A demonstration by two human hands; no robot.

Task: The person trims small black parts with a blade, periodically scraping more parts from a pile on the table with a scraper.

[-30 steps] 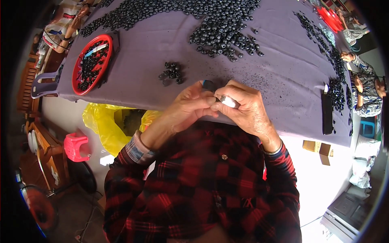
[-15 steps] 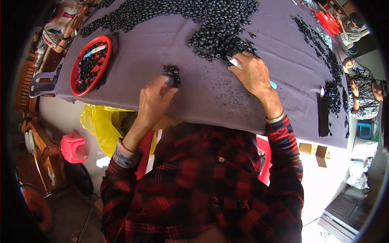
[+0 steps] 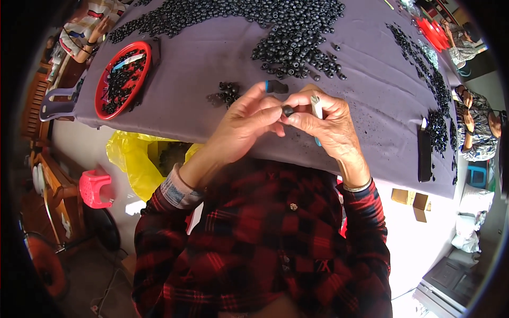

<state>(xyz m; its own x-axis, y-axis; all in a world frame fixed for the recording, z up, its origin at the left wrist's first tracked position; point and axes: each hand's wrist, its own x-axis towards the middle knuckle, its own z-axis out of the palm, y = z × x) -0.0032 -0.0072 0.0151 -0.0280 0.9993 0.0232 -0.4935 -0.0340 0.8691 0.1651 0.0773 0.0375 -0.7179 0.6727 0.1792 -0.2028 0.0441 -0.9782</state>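
Observation:
Above the table's near edge my two hands meet at a small round black piece (image 3: 288, 110), which looks like a cap or bead. My left hand (image 3: 236, 127) pinches it from the left, its index finger stretched out in a dark cover with a blue band (image 3: 275, 86). From the other side, the thumb and fingers of my right hand (image 3: 334, 124) press on it. A slim white-and-blue tool (image 3: 316, 107) is tucked in my right hand; its working tip cannot be made out. A few similar pieces (image 3: 228, 94) lie beyond my left hand.
A large pile of black round pieces (image 3: 297, 42) spreads over the purple cloth (image 3: 196, 63). At left is a red basin (image 3: 99, 98) with black bits; a yellow bag (image 3: 127, 159) hangs below. Smaller black parts (image 3: 437, 127) and a black box (image 3: 424, 153) lie right. Other people sit around.
My right hand has drawn back from the big pile toward me. My left hand has moved right from the small group, and both now meet at one black piece.

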